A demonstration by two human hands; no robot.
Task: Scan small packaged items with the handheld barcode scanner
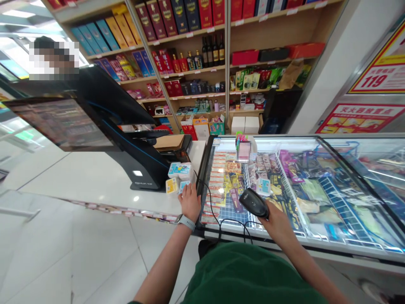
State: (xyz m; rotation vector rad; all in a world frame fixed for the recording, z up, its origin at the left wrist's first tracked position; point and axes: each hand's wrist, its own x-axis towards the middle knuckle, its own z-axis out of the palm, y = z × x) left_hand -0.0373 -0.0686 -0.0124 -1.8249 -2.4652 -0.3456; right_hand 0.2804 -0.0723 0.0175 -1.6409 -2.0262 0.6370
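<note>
My right hand (278,219) is wrapped round a black handheld barcode scanner (254,203), held above the glass top of a chest freezer. Close beyond the scanner, a small blue-and-white pack (263,186) lies on the glass. On the white counter (95,177), my left hand (190,203), a watch on its wrist, has its fingers stretched out, tips at a small blue-topped pack (184,186) that they partly cover. Beside that pack are a yellow-labelled pack (171,185) and a larger blue-and-white pack (180,170). The left thumb stays apart from them.
A checkout terminal (139,169) stands on the counter at left. The scanner's black cable (211,198) loops over the freezer (316,240), which shows wrapped goods inside. A round container (253,147) sits at its far edge. Stocked shelves (190,71) rise behind; another person (53,57) is at upper left.
</note>
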